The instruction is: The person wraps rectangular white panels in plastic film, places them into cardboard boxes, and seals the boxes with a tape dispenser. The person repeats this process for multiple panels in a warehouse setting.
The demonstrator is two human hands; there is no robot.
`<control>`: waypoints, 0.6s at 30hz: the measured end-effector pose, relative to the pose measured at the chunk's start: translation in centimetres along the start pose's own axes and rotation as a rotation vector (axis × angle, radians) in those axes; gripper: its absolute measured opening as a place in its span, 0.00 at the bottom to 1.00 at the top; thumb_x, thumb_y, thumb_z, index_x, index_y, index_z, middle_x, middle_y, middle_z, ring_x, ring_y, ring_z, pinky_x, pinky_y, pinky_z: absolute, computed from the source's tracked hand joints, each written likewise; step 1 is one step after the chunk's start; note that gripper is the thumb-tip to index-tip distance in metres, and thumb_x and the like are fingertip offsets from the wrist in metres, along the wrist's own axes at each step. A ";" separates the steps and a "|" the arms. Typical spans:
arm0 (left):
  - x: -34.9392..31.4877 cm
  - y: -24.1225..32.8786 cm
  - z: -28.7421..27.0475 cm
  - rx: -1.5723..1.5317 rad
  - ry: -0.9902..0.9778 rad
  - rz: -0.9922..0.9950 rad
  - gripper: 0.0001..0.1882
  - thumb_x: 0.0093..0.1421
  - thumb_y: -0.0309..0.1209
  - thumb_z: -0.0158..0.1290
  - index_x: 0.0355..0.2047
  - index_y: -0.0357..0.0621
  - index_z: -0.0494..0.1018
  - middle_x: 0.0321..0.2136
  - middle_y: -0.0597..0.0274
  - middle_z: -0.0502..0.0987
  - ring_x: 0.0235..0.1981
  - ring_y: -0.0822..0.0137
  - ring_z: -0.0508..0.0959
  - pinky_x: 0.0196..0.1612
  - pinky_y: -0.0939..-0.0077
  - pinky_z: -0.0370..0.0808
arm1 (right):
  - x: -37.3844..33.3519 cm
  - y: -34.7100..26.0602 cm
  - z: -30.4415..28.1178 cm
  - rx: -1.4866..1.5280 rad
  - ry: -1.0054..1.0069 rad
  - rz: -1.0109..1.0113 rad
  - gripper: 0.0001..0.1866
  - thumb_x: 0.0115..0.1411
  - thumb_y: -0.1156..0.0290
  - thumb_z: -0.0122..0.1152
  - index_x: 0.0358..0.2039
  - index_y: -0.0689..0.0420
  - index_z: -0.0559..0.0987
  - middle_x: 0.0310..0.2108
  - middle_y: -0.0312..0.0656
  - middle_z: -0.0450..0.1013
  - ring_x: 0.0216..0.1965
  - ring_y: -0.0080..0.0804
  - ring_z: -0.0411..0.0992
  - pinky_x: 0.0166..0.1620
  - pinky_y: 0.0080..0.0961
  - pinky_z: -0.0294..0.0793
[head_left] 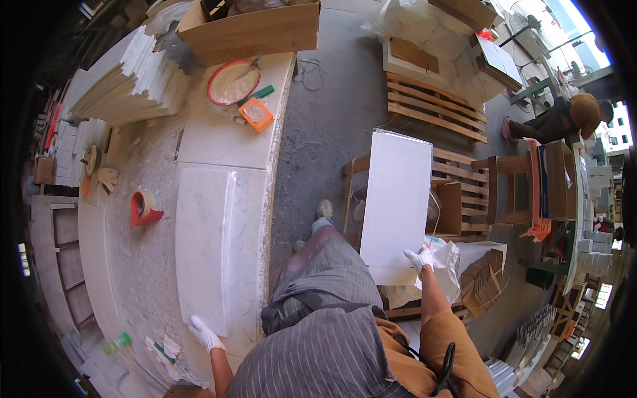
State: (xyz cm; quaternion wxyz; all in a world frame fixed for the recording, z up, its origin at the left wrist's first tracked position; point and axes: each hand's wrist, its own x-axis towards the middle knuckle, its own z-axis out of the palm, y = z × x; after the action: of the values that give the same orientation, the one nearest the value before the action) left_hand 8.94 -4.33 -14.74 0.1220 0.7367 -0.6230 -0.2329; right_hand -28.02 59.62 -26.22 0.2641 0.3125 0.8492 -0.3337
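Observation:
In a white glove, my left hand (206, 334) rests at the near end of a white slab wrapped in clear plastic (204, 249). Its fingers are stretched out, touching the slab's end without closing round it. The slab lies lengthwise on the pale worktable (249, 192) to my left. At my right, my other gloved hand (419, 259) holds the near right edge of a long, flat white carton (398, 199). The thumb lies across its top, while the other fingers go along the side and are partly hidden. Wooden supports hold the carton up.
A tape roll with a red part (143, 208), an orange box (256, 115) and a red-rimmed bowl (233, 82) sit on the table. Beyond stands a cardboard box (249, 33). Wooden pallets (434, 106) are at the right, and a person (564, 119) bends at far right.

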 end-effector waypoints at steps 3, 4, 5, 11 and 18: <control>-0.7 1.4 0.5 -0.030 -0.021 -0.044 0.41 0.69 0.54 0.42 0.64 0.25 0.55 0.61 0.31 0.63 0.60 0.45 0.69 0.62 0.59 0.66 | 0.7 2.9 0.6 -0.123 0.224 -0.099 0.38 0.46 0.58 0.76 0.52 0.69 0.72 0.45 0.51 0.75 0.42 0.40 0.75 0.46 0.35 0.77; -0.6 1.4 0.2 -0.052 -0.025 -0.034 0.40 0.69 0.54 0.42 0.64 0.25 0.55 0.61 0.31 0.63 0.60 0.45 0.69 0.62 0.58 0.67 | 0.6 2.5 0.8 -0.081 0.162 -0.035 0.40 0.45 0.57 0.76 0.53 0.68 0.72 0.48 0.53 0.74 0.46 0.43 0.74 0.49 0.36 0.74; -0.4 1.1 0.0 -0.074 -0.033 -0.025 0.40 0.69 0.54 0.42 0.64 0.25 0.56 0.61 0.31 0.63 0.59 0.45 0.69 0.61 0.58 0.67 | 0.2 1.5 0.4 -0.040 0.101 0.030 0.42 0.44 0.55 0.76 0.55 0.67 0.71 0.51 0.55 0.72 0.50 0.46 0.72 0.53 0.38 0.72; -1.1 2.1 -0.4 -0.124 -0.085 0.002 0.39 0.70 0.54 0.42 0.63 0.27 0.57 0.60 0.32 0.64 0.58 0.45 0.71 0.60 0.59 0.69 | -2.9 -1.5 -1.9 -0.103 0.184 0.009 0.41 0.45 0.52 0.76 0.53 0.67 0.72 0.48 0.54 0.73 0.48 0.47 0.73 0.52 0.38 0.73; -3.6 4.6 -0.5 -0.111 -0.068 -0.039 0.40 0.69 0.55 0.42 0.65 0.28 0.55 0.61 0.34 0.64 0.59 0.47 0.71 0.60 0.60 0.68 | -5.3 -2.9 -4.0 0.096 0.198 -0.094 0.32 0.51 0.57 0.73 0.51 0.61 0.74 0.46 0.49 0.74 0.45 0.40 0.73 0.50 0.34 0.72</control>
State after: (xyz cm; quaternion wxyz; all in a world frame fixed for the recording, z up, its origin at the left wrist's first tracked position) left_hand 4.81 -1.75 -11.49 0.1367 0.7324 -0.5985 -0.2943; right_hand -27.46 58.96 -19.05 0.1475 0.3161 0.8679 -0.3536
